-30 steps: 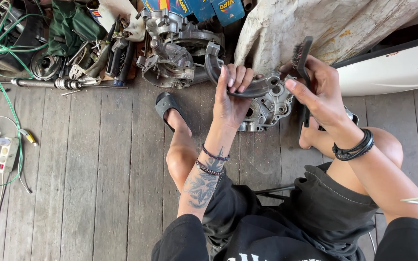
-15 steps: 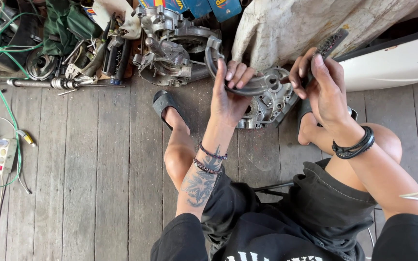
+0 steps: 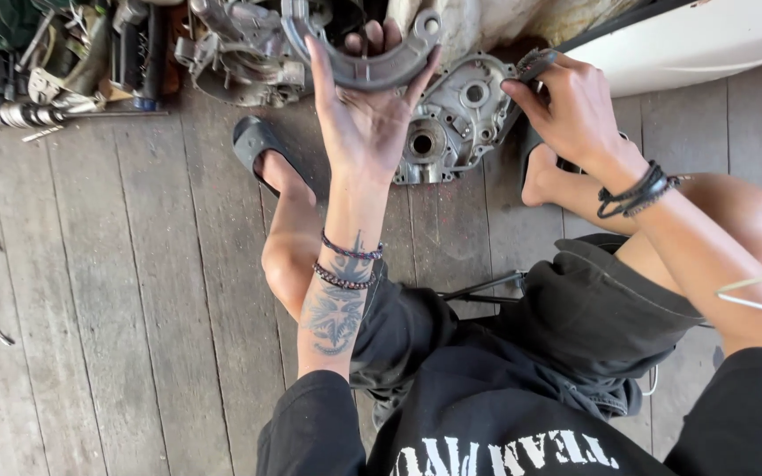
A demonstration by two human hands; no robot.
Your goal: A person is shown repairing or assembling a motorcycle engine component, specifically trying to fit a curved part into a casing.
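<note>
Curved grey metal brake shoe (image 3: 365,66): clasped across your left hand (image 3: 365,123); your right hand (image 3: 575,110), just beside, pinches a small dark piece (image 3: 535,63).

**Packages, labels, signs, screens**

No package, sign or screen in view. Only lettering: a white block print (image 3: 506,452) across the chest of the person's black shirt (image 3: 451,414), bottom centre, seen upside down and cut by the lower edge. Metal parts along the top edge carry no sticker that can be made out. White panel (image 3: 707,40) at top right is plain.
</note>
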